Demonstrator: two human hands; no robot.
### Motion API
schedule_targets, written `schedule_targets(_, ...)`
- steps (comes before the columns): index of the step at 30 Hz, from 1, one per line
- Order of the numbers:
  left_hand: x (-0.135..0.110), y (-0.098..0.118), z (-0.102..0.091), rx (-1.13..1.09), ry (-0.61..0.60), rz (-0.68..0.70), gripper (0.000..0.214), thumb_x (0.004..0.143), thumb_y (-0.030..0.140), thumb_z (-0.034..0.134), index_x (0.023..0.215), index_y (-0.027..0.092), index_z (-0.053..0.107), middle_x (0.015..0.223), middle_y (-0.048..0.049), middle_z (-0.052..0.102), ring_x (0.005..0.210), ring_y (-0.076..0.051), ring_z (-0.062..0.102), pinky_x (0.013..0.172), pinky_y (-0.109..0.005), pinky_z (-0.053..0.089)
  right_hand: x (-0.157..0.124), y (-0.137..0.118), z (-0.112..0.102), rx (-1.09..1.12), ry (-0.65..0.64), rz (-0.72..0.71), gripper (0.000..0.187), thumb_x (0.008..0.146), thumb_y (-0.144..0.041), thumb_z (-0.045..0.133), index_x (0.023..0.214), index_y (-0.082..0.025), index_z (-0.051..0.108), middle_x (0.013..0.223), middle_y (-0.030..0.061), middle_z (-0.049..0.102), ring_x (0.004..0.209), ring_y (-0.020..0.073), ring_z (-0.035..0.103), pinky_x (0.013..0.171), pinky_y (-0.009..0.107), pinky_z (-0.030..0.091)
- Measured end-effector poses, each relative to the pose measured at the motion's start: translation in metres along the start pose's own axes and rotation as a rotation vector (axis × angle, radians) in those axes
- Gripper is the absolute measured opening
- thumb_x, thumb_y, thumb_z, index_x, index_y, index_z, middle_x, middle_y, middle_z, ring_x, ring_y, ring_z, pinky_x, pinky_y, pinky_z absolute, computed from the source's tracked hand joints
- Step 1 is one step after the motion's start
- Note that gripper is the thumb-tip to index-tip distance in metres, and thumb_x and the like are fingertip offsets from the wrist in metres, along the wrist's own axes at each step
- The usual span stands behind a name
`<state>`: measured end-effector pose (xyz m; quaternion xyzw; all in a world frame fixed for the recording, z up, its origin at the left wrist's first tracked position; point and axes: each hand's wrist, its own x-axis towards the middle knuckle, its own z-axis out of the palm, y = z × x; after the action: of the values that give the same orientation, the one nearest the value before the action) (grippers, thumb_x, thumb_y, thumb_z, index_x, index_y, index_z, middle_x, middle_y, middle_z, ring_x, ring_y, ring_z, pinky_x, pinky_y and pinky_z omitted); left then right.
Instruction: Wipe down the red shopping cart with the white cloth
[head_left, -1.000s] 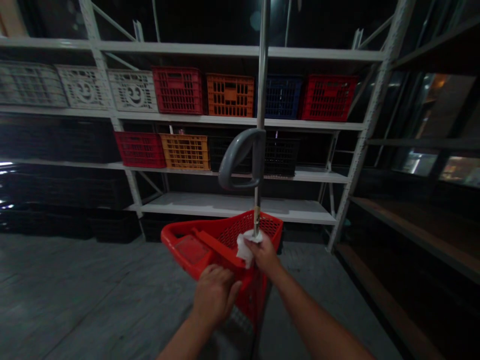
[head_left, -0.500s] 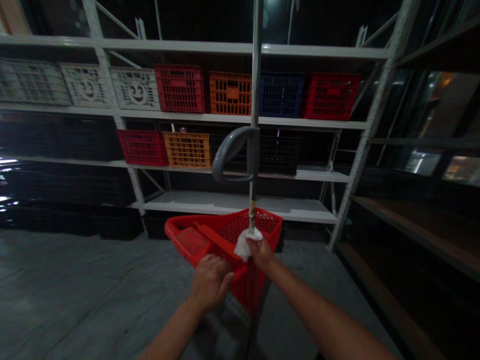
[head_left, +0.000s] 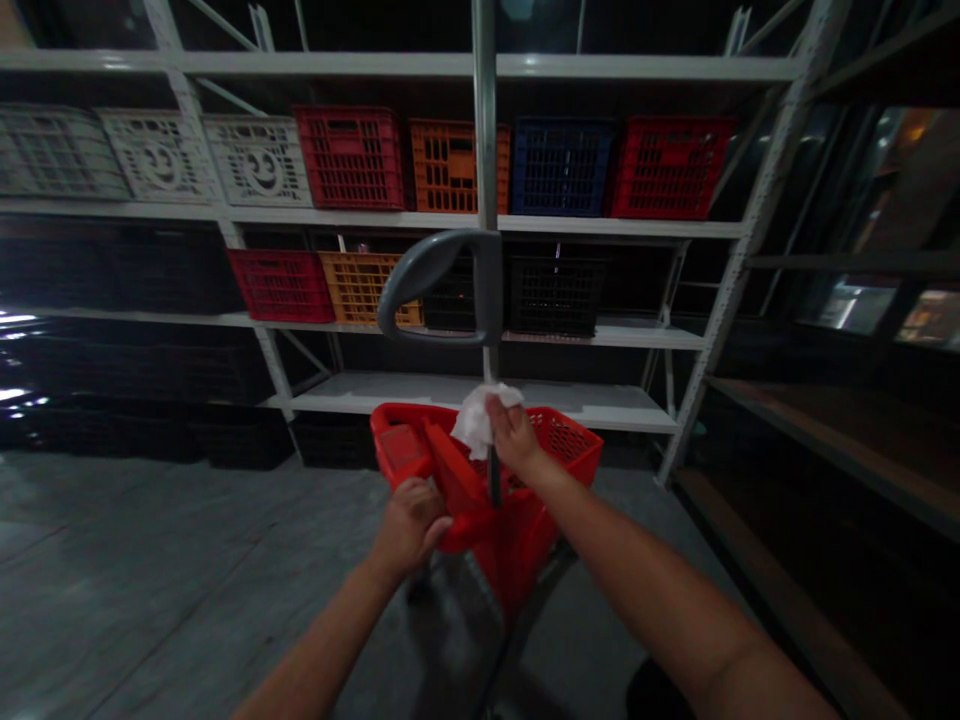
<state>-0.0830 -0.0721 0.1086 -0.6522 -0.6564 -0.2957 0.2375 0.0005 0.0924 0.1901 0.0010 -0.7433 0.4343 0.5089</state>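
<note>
A red plastic shopping basket (head_left: 555, 455) stands on the floor in front of me, with a thin metal pull rod rising from it to a grey loop handle (head_left: 442, 285). My left hand (head_left: 409, 520) is closed on the basket's near rim. My right hand (head_left: 510, 435) is wrapped round the rod just under the grey handle, with a crumpled white cloth (head_left: 476, 418) pressed against the rod.
White metal racking (head_left: 480, 222) faces me, holding red, orange, blue, white and black crates (head_left: 349, 157). Dark shelves (head_left: 847, 420) run along the right. Black crates (head_left: 120, 440) are stacked low on the left. The floor (head_left: 150, 580) is grey concrete.
My right hand and the cloth have slid up the rod towards the grey handle. The basket has swung slightly right, and my left hand has stayed on its rim.
</note>
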Motion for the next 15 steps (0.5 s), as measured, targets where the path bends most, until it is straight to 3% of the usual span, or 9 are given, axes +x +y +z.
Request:
schedule_targets(3,0.004,-0.007,-0.001,0.016,-0.032,-0.025,0.049,0.089,0.044,0.023,0.062,0.018,0.055,0.061,-0.0035,0.056,0.063,-0.015,0.049,0.074,-0.035,0.041,-0.046,0.026,-0.001,0.051,-0.174,0.085,0.029,0.086,-0.041,0.042,0.086,-0.017,0.059,0.072,0.0029,0.063,0.066,0.0159,0.058,0.063,0.026,0.047)
schedule_targets(7,0.007,-0.015,-0.005,0.004,-0.051,-0.066,0.044,0.089,0.039,0.026,0.068,0.017,0.058,0.071,-0.0050,0.059,0.074,-0.017,0.052,0.077,-0.034,0.042,-0.088,0.052,-0.012,-0.063,-0.321,0.116,0.022,0.082,-0.028,0.048,0.096,-0.018,0.060,0.093,0.0063,0.065,0.085,0.0192,0.059,0.080,0.033,0.045)
schedule_targets(10,0.007,-0.018,-0.010,0.015,-0.083,-0.096,0.040,0.089,0.035,0.028,0.074,0.017,0.060,0.080,-0.0057,0.062,0.084,-0.017,0.054,0.082,-0.032,0.042,-0.102,0.064,-0.024,-0.169,-0.433,0.089,0.024,0.081,-0.022,0.046,0.099,-0.021,0.061,0.100,0.0058,0.066,0.097,0.0212,0.057,0.099,0.046,0.031)
schedule_targets(13,0.009,-0.011,-0.015,0.172,-0.076,-0.149,0.034,0.088,0.033,0.034,0.080,0.018,0.064,0.088,-0.0054,0.065,0.093,-0.020,0.054,0.092,-0.039,0.038,-0.110,0.072,-0.026,-0.214,-0.400,0.097,0.026,0.081,-0.019,0.043,0.094,-0.024,0.065,0.092,0.0033,0.069,0.091,0.0201,0.061,0.104,0.049,0.021)
schedule_targets(15,0.012,0.001,-0.018,0.284,-0.052,-0.180,0.031,0.086,0.035,0.039,0.081,0.019,0.065,0.092,-0.0056,0.066,0.099,-0.023,0.053,0.098,-0.046,0.032,-0.114,0.074,-0.021,-0.228,-0.299,0.090,0.027,0.080,-0.018,0.042,0.089,-0.023,0.067,0.086,0.0035,0.070,0.085,0.0197,0.062,0.101,0.046,0.028)
